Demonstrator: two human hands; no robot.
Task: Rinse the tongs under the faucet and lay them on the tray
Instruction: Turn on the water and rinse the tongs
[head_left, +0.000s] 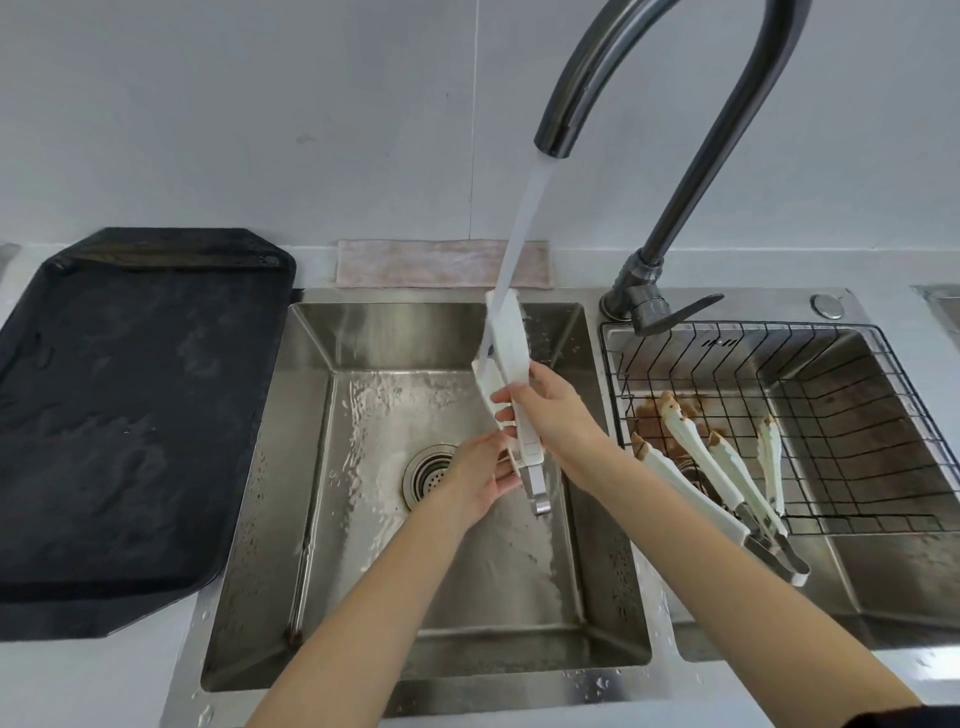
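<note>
Fingers (506, 400) of both hands clasp smooth white tongs (506, 332) under running water (524, 218).

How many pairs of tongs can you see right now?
3, as far as I can tell: one white pair held under the stream, two dirty pairs in the wire basket; overlap could hide more.

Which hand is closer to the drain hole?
Left. The left hand is right beside the drain, low on the tongs; the right hand grips them higher and farther right.

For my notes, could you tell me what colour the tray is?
Black, seen in the head view: the tray lies left of the sink.
</note>
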